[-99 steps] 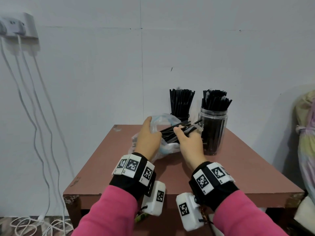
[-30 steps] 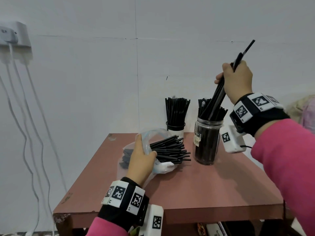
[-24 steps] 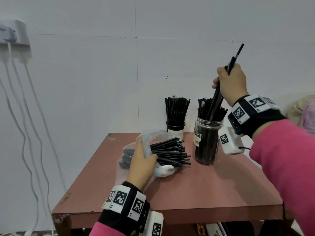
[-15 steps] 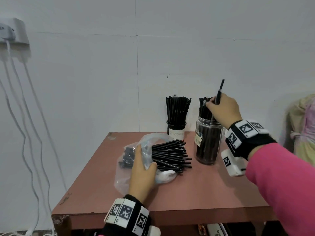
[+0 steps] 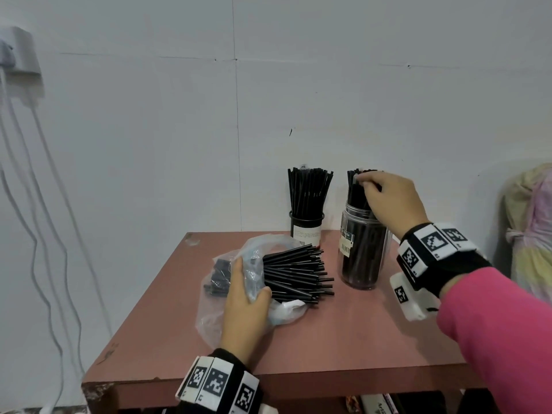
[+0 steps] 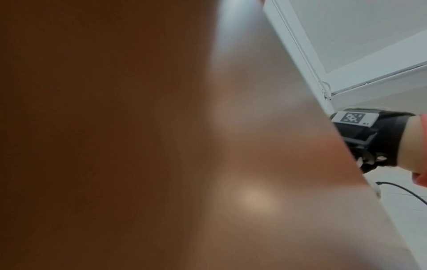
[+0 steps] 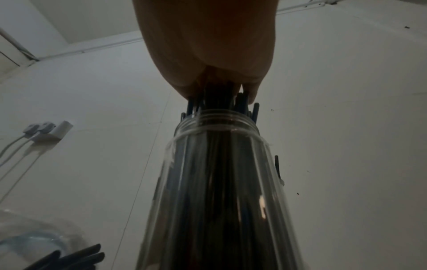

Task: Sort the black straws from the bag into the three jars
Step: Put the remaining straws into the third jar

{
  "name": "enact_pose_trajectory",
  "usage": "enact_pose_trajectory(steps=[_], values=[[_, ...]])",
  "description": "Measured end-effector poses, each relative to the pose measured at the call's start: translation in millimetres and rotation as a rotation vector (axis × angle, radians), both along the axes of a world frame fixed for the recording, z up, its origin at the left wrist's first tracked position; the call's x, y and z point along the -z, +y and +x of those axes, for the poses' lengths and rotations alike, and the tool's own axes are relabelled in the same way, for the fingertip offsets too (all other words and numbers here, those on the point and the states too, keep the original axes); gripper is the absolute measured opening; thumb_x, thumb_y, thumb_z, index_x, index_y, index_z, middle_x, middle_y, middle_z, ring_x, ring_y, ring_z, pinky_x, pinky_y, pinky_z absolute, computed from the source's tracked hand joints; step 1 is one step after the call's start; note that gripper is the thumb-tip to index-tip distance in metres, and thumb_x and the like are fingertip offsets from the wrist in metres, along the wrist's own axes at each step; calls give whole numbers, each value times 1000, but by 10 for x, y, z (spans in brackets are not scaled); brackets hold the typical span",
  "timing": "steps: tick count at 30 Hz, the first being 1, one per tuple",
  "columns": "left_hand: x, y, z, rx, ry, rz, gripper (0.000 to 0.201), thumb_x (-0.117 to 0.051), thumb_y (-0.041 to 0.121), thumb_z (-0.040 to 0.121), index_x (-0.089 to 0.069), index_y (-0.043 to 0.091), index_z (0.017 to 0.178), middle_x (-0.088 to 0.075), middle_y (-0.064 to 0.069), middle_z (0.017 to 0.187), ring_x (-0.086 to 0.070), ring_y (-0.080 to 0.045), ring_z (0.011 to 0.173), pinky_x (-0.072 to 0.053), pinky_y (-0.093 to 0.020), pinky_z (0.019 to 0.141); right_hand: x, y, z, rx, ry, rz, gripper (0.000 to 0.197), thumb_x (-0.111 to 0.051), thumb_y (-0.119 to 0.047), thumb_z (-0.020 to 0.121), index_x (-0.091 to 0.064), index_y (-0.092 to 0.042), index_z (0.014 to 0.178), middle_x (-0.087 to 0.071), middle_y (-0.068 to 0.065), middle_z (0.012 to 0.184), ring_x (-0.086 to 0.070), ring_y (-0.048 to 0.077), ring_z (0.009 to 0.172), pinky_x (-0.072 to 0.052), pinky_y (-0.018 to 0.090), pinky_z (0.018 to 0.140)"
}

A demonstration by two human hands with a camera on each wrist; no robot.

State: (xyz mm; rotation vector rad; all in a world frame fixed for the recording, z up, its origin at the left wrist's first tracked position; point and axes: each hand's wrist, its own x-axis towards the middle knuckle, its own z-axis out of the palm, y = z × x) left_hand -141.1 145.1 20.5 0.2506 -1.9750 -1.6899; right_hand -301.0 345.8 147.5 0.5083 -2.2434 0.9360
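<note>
A clear plastic bag (image 5: 219, 313) lies on the reddish table (image 5: 358, 339), and a bundle of black straws (image 5: 295, 273) sticks out of its mouth to the right. My left hand (image 5: 246, 289) grips the bag near its opening. My right hand (image 5: 385, 198) is curled over the tops of the black straws in the clear jar (image 5: 363, 258) and pinches them. The right wrist view shows the fingers (image 7: 251, 93) round the straw tops above the jar's rim (image 7: 219, 118). A dark jar (image 5: 307, 227), also full of straws, stands behind. A blurred brown surface blocks the left wrist view.
A wall socket with white cables (image 5: 18, 55) hangs at the left. A pale cloth bundle (image 5: 531, 234) sits to the right of the table. The table's front edge (image 5: 283, 380) is close to me, with books under it.
My right hand came down from high above the clear jar, pushing its straws in until they stand level with the others. My left hand stayed on the bag.
</note>
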Motion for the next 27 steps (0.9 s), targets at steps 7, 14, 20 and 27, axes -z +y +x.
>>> enact_pose_trajectory(steps=[7,14,20,27], values=[[-8,-1,4,5,15,-4,67,-51,-6,89,-28,28,142,-34,35,96,-39,38,67,-32,6,60,-18,-23,165,73,59,201,41,-30,-30,104,-53,-18,135,-52,2,142,-27,15,143,1,44,120],[-25,11,30,19,-5,-4,70,-51,-6,90,-24,22,149,-34,34,97,-36,39,65,-30,8,58,45,-83,376,-11,208,87,36,-44,-28,101,-55,-15,134,-40,4,149,-23,19,143,-12,39,119],[-12,1,37,11,-7,-55,69,-51,-6,89,-26,21,148,-35,32,91,-39,36,60,-32,6,58,615,-366,888,-175,-129,-53,16,-55,-18,93,-68,-24,101,-61,-11,101,-52,-7,85,-37,8,75],[91,-23,-73,15,-17,-140,65,-52,3,88,-36,30,144,-46,20,121,-45,24,92,-27,8,80,1270,-660,989,-157,-356,184,42,-53,-20,97,-51,-13,138,-49,2,141,-44,18,130,-28,24,107]])
